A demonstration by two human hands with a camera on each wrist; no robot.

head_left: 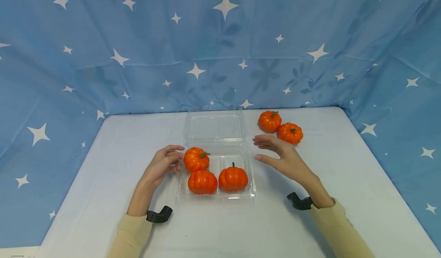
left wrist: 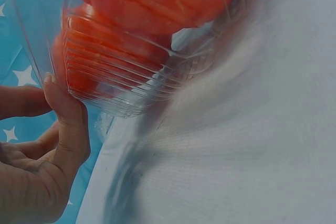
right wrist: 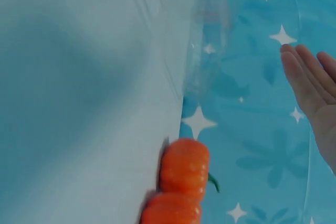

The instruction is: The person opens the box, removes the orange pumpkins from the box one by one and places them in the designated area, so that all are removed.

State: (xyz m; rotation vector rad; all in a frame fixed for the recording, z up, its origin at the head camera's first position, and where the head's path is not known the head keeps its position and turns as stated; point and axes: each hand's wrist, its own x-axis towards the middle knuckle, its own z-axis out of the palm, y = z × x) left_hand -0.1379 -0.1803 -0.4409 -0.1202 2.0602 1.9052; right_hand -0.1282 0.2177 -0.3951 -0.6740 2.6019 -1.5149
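Observation:
A clear plastic clamshell container lies unfolded on the table, its lid laid back toward the curtain. Inside the base are three small orange pumpkins: one at the upper left, one at the lower left and one at the lower right. At the base's left side my left hand pinches the rim between thumb and finger; the left wrist view has the thumb at that edge. My right hand hovers right of the container, fingers extended, holding nothing.
Two more orange pumpkins, one farther back and one nearer, sit together at the back right, just beyond my right hand. A white cloth covers the table. Blue star-patterned curtain stands behind and along both sides.

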